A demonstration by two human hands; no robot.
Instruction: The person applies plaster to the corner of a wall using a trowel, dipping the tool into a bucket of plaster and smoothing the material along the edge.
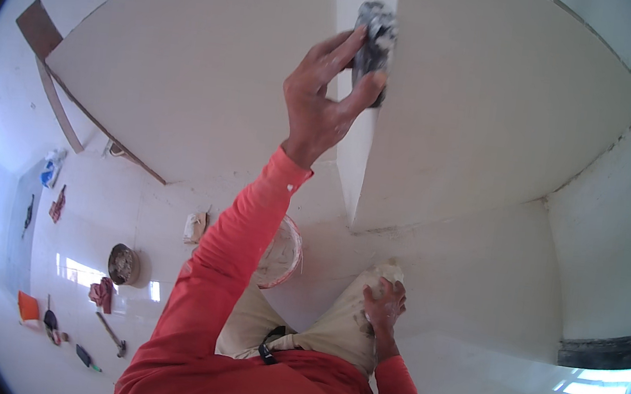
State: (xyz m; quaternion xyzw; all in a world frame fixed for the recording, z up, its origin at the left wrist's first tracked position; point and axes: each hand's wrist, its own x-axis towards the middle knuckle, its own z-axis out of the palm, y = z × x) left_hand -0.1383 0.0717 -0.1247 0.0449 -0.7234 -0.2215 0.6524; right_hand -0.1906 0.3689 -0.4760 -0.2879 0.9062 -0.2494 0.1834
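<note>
My left hand (325, 88) is raised high against a wall corner. Its thumb and fingers grip a dark block smeared with white paste (377, 35), which lies against the narrow white corner strip (351, 162) between two broad wall faces. What kind of tool the block is, I cannot make out. Down by my body, my right hand (384, 302) rests on my bent right knee, fingers apart and holding nothing. Beneath my left forearm stands a bucket (298, 246) with a red rim and pale paste inside, partly hidden by the sleeve.
On the shiny floor at left are a round pan (123, 264), a reddish cloth (101, 293), a hammer (111, 333) and an orange object (28, 307). A small pale bag (194, 227) stands near the bucket. A brown board (39, 28) juts out at the wall's left edge.
</note>
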